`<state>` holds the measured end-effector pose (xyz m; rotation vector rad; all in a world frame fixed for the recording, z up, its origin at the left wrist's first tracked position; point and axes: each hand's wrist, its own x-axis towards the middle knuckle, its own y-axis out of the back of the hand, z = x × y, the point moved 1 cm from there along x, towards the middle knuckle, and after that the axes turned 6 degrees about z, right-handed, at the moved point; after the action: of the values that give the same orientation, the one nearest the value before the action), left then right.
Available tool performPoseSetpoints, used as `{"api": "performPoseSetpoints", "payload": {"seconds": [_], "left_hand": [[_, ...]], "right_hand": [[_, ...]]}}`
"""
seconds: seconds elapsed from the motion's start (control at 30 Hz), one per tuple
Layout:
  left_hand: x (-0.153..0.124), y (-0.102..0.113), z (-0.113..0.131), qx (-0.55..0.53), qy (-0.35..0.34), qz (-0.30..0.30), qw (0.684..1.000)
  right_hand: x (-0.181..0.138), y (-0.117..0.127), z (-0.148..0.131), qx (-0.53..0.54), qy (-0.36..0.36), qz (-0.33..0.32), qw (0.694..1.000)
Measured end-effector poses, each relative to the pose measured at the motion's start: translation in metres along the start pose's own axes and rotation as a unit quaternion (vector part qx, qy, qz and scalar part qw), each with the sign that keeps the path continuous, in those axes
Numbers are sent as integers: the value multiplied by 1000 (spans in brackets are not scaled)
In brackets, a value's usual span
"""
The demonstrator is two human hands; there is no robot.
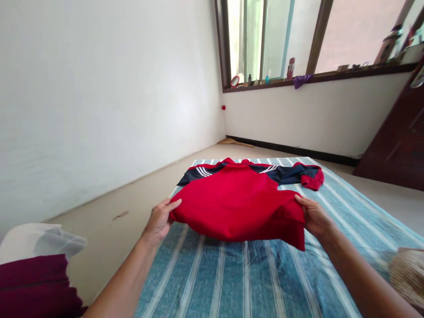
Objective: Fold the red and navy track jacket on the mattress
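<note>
Hands first: we count two, both ours, each gripping one garment. Our left hand (161,219) closes its fingers over the left lower corner of the red shirt (238,201), thumb on top, and our right hand (314,217) pinches the right lower corner the same way, so the hem hangs lifted just above the striped blue cloth (232,278) while the shirt's upper part lies flat on it. We see one shirt, with two navy shoulder panels bearing white stripes and one sleeve folded at the far right. One striped cloth covers the floor. At our left sits one pile of fabric (33,274), dark red under pale. On the window sill (318,78) stand several small bottles, too small to count surely.
</note>
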<state>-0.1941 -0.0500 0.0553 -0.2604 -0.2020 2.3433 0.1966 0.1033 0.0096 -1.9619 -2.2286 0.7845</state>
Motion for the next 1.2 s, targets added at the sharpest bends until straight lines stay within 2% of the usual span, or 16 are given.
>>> {"api": "performPoseSetpoints", "payload": {"seconds": [0.07, 0.13, 0.2, 0.27, 0.37, 0.43, 0.5, 0.6, 0.7, 0.77, 0.97, 1.07, 1.2], "left_hand": [[5, -1, 10, -27, -7, 32, 999], [3, 2, 6, -15, 75, 41, 996], [-6, 11, -9, 6, 179, 30, 983], [-22, 23, -26, 14, 231, 17, 973], [-50, 43, -43, 42, 213, 16, 976], [-68, 49, -46, 80, 185, -12, 979], [-83, 48, -45, 134, 168, -39, 976], [-96, 39, -39, 184, 157, -48, 969], [-100, 36, -29, 148, 144, -51, 977], [-100, 42, -23, 121, 136, -39, 982], [-102, 64, -36, 167, 174, 10, 970], [-105, 67, -41, 165, 168, 20, 972], [-103, 70, -35, 140, 156, 17, 978]], "right_hand": [[-4, 16, -5, 16, -17, 13, 1000], [-10, 33, 3, -1, -58, 23, 998], [-22, 49, 19, -39, -98, 27, 994], [-38, 61, 37, -88, -119, 23, 989], [-67, 68, 52, -154, -108, 25, 982], [-84, 65, 53, -194, -76, 42, 977], [-96, 61, 52, -231, -65, 58, 969], [-104, 56, 51, -238, -87, 46, 966], [-106, 59, 47, -178, -75, 28, 981], [-108, 64, 45, -148, -58, 17, 987], [-112, 73, 58, -239, -67, -26, 968], [-115, 73, 64, -261, -49, -20, 964], [-121, 71, 63, -227, -20, 11, 974]]}}
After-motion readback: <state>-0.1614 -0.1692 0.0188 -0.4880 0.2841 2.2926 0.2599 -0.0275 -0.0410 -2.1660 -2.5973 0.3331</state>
